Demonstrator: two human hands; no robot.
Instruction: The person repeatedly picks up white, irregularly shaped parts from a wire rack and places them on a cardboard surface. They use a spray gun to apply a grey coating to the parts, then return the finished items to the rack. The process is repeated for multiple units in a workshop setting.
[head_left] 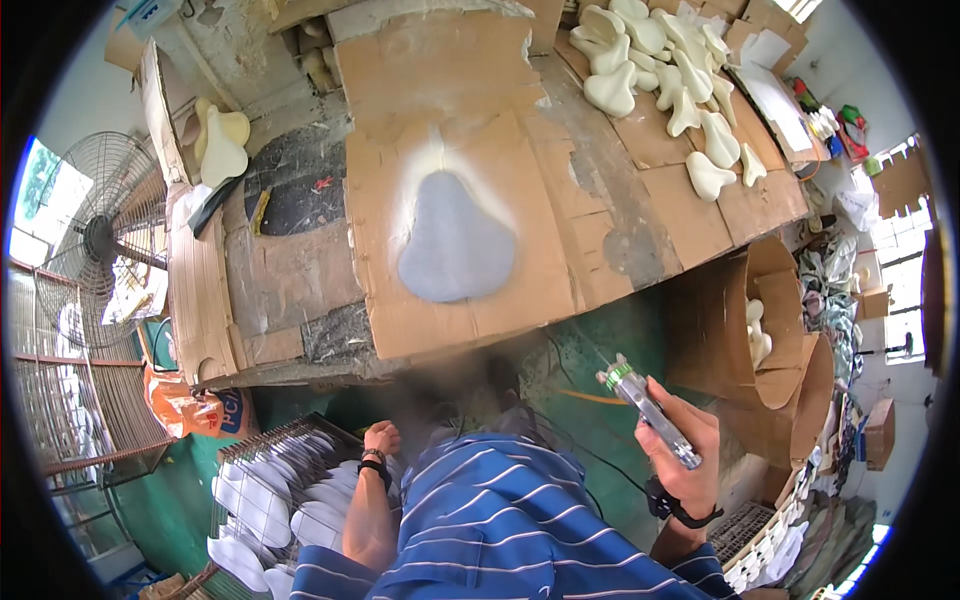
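My right hand (685, 445) is wrapped round a metal spray gun (650, 412) with a green ring near its nozzle. The nozzle points up and to the left, and a faint mist shows in front of it. On the cardboard sheet (540, 255) ahead of me lies a flat grey saddle-shaped piece (457, 240), wide end toward me, with pale overspray around its narrow end. My left hand (382, 437) hangs low beside my body, over the edge of a wire rack, its fingers curled with nothing visible in them.
Cream foam saddle pads (690, 75) are heaped at the table's far right; others lie at the left (222, 140). A wire rack (300, 440) of white pads stands by my left arm. Cardboard boxes (715, 310) stand right, a fan (98, 238) left. A hose (605, 458) trails below.
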